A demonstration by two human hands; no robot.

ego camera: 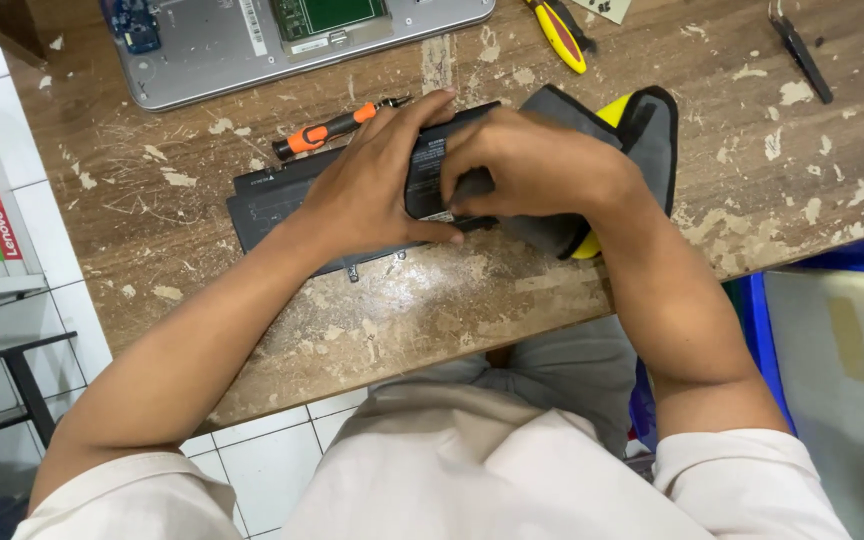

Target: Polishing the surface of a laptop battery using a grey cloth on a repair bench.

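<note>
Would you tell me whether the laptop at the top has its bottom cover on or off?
Off: the silver laptop shows bare circuit boards inside its shell.

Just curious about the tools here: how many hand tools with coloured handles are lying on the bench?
2: an orange-handled screwdriver just above the left hand, and a yellow-handled tool at the top edge, partly cut off. Others may lie outside the view.

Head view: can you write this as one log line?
left hand: pressing flat black battery | right hand: gripping grey cloth | surface: wooden table
</note>
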